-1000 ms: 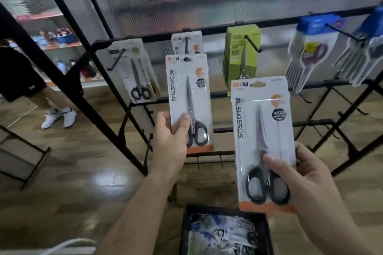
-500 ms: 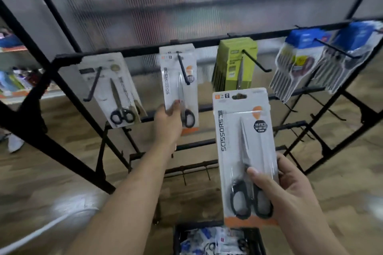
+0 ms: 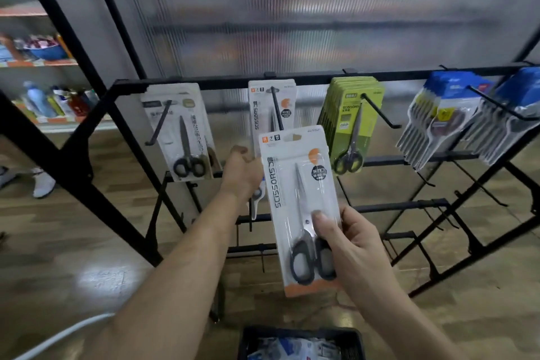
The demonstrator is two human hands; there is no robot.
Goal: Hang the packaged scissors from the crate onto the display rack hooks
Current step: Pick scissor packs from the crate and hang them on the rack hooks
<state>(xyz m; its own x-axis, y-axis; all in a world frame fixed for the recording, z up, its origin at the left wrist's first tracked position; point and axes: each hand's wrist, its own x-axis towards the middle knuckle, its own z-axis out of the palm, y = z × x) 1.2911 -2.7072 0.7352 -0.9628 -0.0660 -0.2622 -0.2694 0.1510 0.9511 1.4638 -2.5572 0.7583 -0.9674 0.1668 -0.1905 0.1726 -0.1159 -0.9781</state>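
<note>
- The right hand (image 3: 353, 248) pinches a white scissors pack (image 3: 292, 184) near its lower end, thumb on the front and fingers behind. It holds the pack upright before the rack (image 3: 204, 84), above the crate (image 3: 301, 332).
- The left hand (image 3: 241, 174) sits at the lower edge of the hung pack (image 3: 258, 114) on its hook (image 3: 276, 108) — its fingers are hidden, so I cannot tell its grip.

The display rack (image 3: 228, 82) was matt black metal, the scissors pack (image 3: 292, 199) in front of it glossy clear plastic over white card, the floor (image 3: 73, 242) beneath it shiny wood-look planks, and the panel (image 3: 321, 9) behind it ribbed translucent plastic.
</note>
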